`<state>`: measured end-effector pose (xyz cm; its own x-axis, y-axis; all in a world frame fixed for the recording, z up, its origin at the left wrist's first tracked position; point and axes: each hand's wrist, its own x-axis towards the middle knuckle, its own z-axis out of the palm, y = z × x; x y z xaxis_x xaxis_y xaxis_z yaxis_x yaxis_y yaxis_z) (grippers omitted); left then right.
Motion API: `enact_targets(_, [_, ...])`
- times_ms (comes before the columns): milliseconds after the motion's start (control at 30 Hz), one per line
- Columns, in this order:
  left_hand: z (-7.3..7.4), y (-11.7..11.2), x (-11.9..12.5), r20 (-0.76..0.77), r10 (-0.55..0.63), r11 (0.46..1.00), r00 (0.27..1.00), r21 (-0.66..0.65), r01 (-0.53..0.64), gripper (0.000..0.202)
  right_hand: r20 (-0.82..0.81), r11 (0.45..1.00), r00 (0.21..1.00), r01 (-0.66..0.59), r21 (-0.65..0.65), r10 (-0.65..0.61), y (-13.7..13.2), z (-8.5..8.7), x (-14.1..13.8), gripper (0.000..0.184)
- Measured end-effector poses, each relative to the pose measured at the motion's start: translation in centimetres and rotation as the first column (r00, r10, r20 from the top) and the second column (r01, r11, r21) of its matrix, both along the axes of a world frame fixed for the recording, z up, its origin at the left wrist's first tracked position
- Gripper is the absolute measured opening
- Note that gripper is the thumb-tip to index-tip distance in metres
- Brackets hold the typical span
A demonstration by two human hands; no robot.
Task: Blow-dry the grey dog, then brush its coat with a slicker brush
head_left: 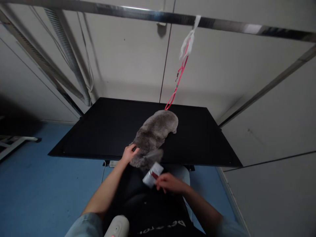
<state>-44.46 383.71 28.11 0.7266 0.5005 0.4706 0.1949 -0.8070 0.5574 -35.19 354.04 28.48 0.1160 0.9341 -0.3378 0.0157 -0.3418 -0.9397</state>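
A grey, short-coated furry animal (156,126), which looks like a dog, is on the black table with its near end at the front edge. My left hand (130,153) grips the fur at its near left side, thumb and fingers bent around it; what part of the body this is, I cannot tell. In my right hand (170,183) is a slicker brush (153,174) with a pale, wide head and a dark red handle. The brush is slightly blurred and sits just below the animal's near end, apart from the fur.
A pink-red loop leash (181,74) hangs from the metal bar (138,12) by a white tie, down to the animal's far end. The black table (197,144) has side posts. A white rounded device (118,226) is at my front. A grey corrugated hose (69,52) runs at left.
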Motion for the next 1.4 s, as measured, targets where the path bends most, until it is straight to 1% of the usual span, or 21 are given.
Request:
enact_targets(67, [0.2,0.1,-0.2,-0.006,0.001,1.000,1.000,0.003,-0.001,0.026,-0.014,0.974,0.984,0.180,0.137,-0.179,2.0,1.1,0.2,0.021])
enact_targets(133, [0.5,0.2,-0.5,-0.004,-0.009,1.000,1.000,0.019,0.010,0.024,-0.040,0.972,0.978,0.207,0.108,-0.203,2.8,1.2,0.0,0.020])
enact_targets(200, [0.8,0.4,-0.8,-0.005,-0.024,0.999,1.000,0.040,0.024,0.022,-0.079,0.998,0.995,0.059,-0.016,-0.060,1.9,0.7,-0.3,0.022])
enact_targets(267, [0.8,0.5,-0.9,-0.005,-0.027,0.998,1.000,0.052,0.027,0.019,-0.112,0.987,0.987,-0.127,-0.101,0.116,0.8,0.4,-0.5,0.028])
enact_targets(333, [0.8,0.5,-1.0,0.006,-0.015,0.999,1.000,0.051,0.015,0.018,-0.119,0.984,0.982,-0.155,-0.088,0.144,0.9,0.9,-0.4,0.031])
enact_targets(400, [0.7,0.5,-1.0,0.023,-0.005,0.999,1.000,0.036,0.004,0.018,-0.108,0.999,0.994,0.030,0.015,-0.029,2.3,1.6,-0.4,0.034])
enact_targets(467, [0.7,0.4,-1.1,0.033,0.000,1.000,0.999,0.017,0.000,0.019,-0.101,0.969,0.972,0.223,0.108,-0.212,3.8,1.7,-0.8,0.034])
enact_targets(500, [0.7,0.3,-1.2,0.033,-0.001,1.000,0.999,0.008,0.001,0.020,-0.101,0.968,0.970,0.230,0.105,-0.219,4.1,1.4,-1.3,0.033])
enact_targets(567, [0.7,0.2,-1.4,0.027,-0.009,1.000,1.000,-0.006,0.010,0.020,-0.124,0.998,0.990,0.066,0.024,-0.062,3.7,0.4,-2.4,0.030])
enact_targets(633, [0.6,0.2,-1.5,0.020,-0.009,1.000,1.000,-0.016,0.009,0.021,-0.162,0.986,0.976,-0.158,-0.058,0.147,2.7,-0.2,-3.3,0.027])
enact_targets(667, [0.5,0.1,-1.5,0.022,-0.001,1.000,1.000,-0.021,0.001,0.021,-0.177,0.974,0.964,-0.215,-0.073,0.199,2.3,-0.1,-3.5,0.026])
enact_targets(733, [0.5,0.0,-1.4,0.032,0.020,0.999,0.999,-0.030,-0.019,0.022,-0.166,0.992,0.979,-0.127,-0.023,0.122,2.4,0.6,-3.5,0.024])
enact_targets(833, [0.4,-0.1,-1.3,0.027,0.039,0.999,0.999,-0.039,-0.038,0.021,-0.117,0.974,0.975,0.201,0.107,-0.189,3.7,1.7,-3.2,0.017])
enact_targets(900, [0.3,-0.2,-1.3,0.006,0.037,0.999,0.999,-0.039,-0.036,0.020,-0.134,0.986,0.979,0.161,0.049,-0.154,4.0,1.7,-3.4,0.014])
enact_targets(967, [0.1,-0.1,-1.4,-0.004,0.025,0.999,1.000,-0.035,-0.025,0.022,-0.208,0.996,0.977,-0.051,-0.067,0.036,3.7,1.6,-3.6,0.016])
enact_targets(1033, [-0.2,-0.2,-1.5,0.006,0.028,0.999,1.000,-0.031,-0.027,0.024,-0.233,0.988,0.966,-0.137,-0.076,0.116,3.5,1.7,-3.6,0.020])
enact_targets(1100, [-0.5,-0.4,-1.5,0.014,0.046,0.998,0.999,-0.033,-0.046,0.025,-0.151,1.000,0.988,0.017,0.025,-0.013,3.8,2.2,-3.4,0.020])
enact_targets(1167, [-0.7,-0.5,-1.6,0.009,0.070,0.997,0.998,-0.037,-0.069,0.025,-0.082,0.971,0.977,0.205,0.127,-0.196,4.2,2.2,-3.5,0.016])
enact_targets(1200, [-0.7,-0.6,-1.6,0.002,0.079,0.996,0.997,-0.037,-0.079,0.025,-0.076,0.967,0.974,0.223,0.123,-0.215,4.2,1.9,-3.8,0.013])
enact_targets(1333, [-1.0,-0.7,-1.8,-0.017,0.090,0.995,0.996,-0.045,-0.090,0.023,-0.203,0.998,0.978,-0.062,-0.031,0.054,3.5,0.2,-5.2,0.013])
enact_targets(1400, [-1.1,-0.9,-1.8,0.006,0.094,0.994,0.996,-0.065,-0.093,0.023,-0.213,1.000,0.977,0.008,0.010,-0.006,3.6,0.1,-5.0,0.017])
